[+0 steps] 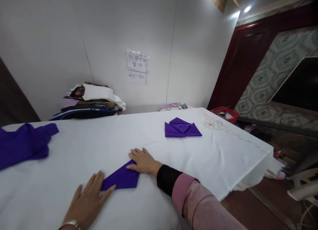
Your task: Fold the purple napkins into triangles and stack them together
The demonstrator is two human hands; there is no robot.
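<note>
A purple cloth napkin [123,177], folded into a flat pointed shape, lies on the white tablecloth in front of me. My left hand [87,197] rests at its left point with fingers stretched out, the thumb along the lower edge. Across the top right corner of the napkin lies my right hand [143,161], palm down, its fingers extended. Both hands are open and press on the cloth rather than grip it. Farther back to the right sits a second purple napkin [183,128], folded with a raised triangular peak.
Loose purple cloth [25,144] is heaped at the table's left. Behind the table edge stand a pile of folded clothes [91,102] and a smaller pile [172,106]. A handwritten paper sign [137,62] hangs on the wall. A red basket [227,114] stands beyond the right corner.
</note>
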